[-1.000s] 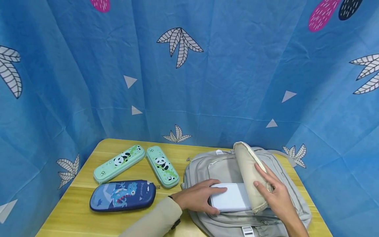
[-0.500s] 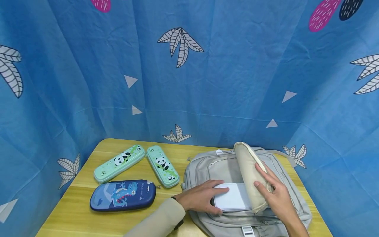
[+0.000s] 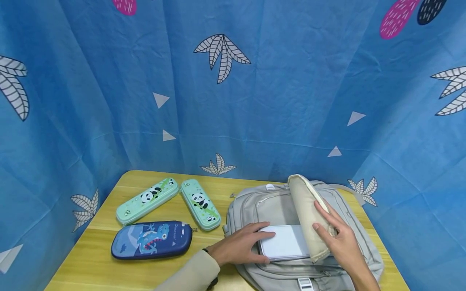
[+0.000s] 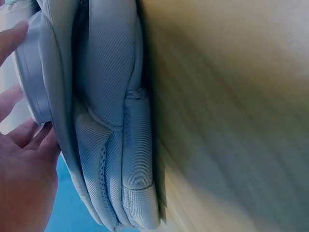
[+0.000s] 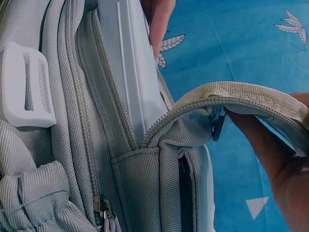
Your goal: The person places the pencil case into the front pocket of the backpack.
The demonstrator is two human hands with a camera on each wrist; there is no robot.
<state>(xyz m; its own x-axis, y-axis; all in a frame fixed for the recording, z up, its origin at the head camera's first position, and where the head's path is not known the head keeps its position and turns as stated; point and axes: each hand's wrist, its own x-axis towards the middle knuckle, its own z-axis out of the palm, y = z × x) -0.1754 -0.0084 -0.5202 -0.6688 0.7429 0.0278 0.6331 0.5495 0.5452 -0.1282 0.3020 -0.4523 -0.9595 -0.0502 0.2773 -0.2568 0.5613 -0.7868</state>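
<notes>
A grey backpack [image 3: 276, 208] lies on the table with its front pocket unzipped. Inside that pocket sits a flat white rectangular box [image 3: 285, 242], partly covered by the folded-back beige flap [image 3: 309, 218]. My left hand [image 3: 242, 244] grips the box's left end, thumb at the near edge and fingers over the top. The left wrist view shows the fingers round the end of the white box [image 4: 31, 67]. With my right hand [image 3: 340, 238] I hold the flap up. In the right wrist view the zipped flap edge [image 5: 231, 92] arches between thumb and fingers.
Two green panda pencil cases [image 3: 147, 200] [image 3: 200, 204] and a blue dinosaur pencil case [image 3: 151, 239] lie on the left of the wooden table [image 3: 105, 275]. A blue patterned curtain [image 3: 233, 109] surrounds the table. A white buckle [image 3: 305, 284] is at the backpack's front.
My left hand and the white box shift slightly right, then back left to about where they were. The right hand and the flap stay in place.
</notes>
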